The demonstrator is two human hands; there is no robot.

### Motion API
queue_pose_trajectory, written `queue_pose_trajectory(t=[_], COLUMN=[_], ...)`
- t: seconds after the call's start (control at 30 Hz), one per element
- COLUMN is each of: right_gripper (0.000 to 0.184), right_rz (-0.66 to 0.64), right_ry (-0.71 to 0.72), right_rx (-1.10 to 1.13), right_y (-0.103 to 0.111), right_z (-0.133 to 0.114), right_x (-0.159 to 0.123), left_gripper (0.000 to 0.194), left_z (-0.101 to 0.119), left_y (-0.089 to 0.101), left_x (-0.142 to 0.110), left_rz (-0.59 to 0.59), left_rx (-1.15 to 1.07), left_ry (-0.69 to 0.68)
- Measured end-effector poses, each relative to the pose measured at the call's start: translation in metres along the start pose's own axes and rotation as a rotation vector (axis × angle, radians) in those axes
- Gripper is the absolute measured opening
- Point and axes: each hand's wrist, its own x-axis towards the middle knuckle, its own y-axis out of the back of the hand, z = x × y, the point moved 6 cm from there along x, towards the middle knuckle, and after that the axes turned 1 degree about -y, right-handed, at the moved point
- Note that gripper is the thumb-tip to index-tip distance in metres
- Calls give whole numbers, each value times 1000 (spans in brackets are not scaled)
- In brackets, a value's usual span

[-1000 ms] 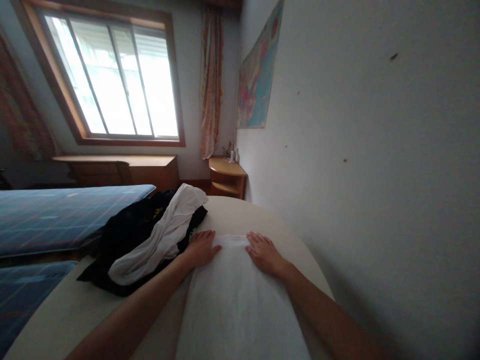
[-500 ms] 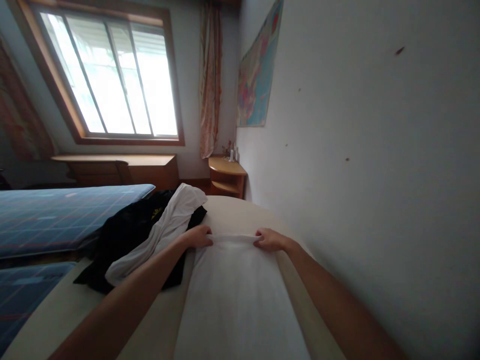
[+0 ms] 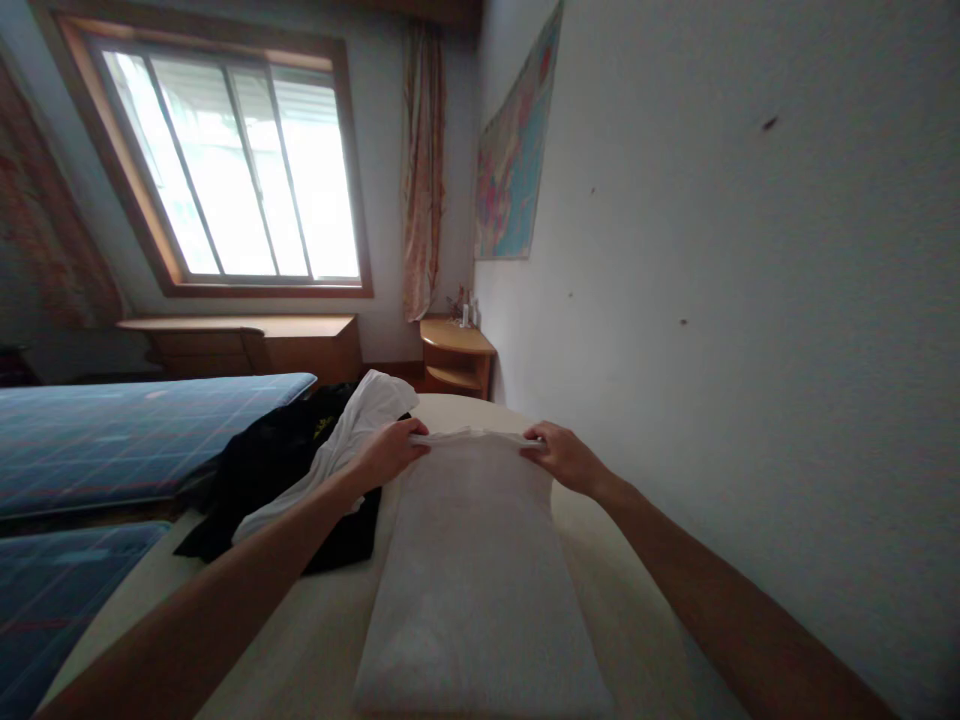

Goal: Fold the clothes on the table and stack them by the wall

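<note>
White cloth [image 3: 480, 580] on counter [image 3: 611, 565]: left hand [image 3: 388, 453], right hand [image 3: 568, 456] pinch far edge in fingers; step judged edge-gripping; next move calls for even tension.

The folded white cloth [image 3: 480, 580] hides part of the surface [image 3: 626, 610], whose near side the bottom edge cuts off. The left forearm [image 3: 251, 580] covers some black cloth [image 3: 251, 460]. Items [image 3: 466, 315] on the corner shelf [image 3: 457, 338] are too small to tell.

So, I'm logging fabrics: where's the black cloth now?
In the head view, the black cloth lies on the left of the table, partly under the crumpled white cloth, near the blue mattress.
</note>
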Motion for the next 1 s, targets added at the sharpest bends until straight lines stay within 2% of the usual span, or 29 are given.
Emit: queue_pose_trajectory(t=[0.13,0.27,0.4,0.5,0.6,0.7,0.83,0.9,1.0], right_gripper=[15,12,31,37,39,35,26,22,15], right_rz=[7,-25,-67,-138,-204,-229,-222,-244,-306], right_ry=[55,81,131,152,183,254,320,326,357], right_rx=[58,71,14,-29,-76,-129,-184,-208,-227], right_y=[17,21,10,-7,-25,-38,-47,-50,-52], right_z=[-27,-53,-72,-79,-80,-78,-71,-68,-69], right_x=[-37,-81,-124,-150,-170,-183,-192,-195,-197], left_gripper=[21,14,23,33,39,39,40,42,33], left_z=[18,34,45,45,43,44,49,53,61], left_y=[15,19,8,-8,-22,-27,-28,-31,-32], left_x=[-41,-90,-138,-166,-184,-195,-203,-208,-213], left_rz=[-13,-58,-147,-209,-246,-239,-195,-215,-283], left_rx=[-99,-129,-120,-98,-78,-81,-103,-90,-91], left_ry=[-47,-132,-253,-274,-267,-299,-342,-371,-417])
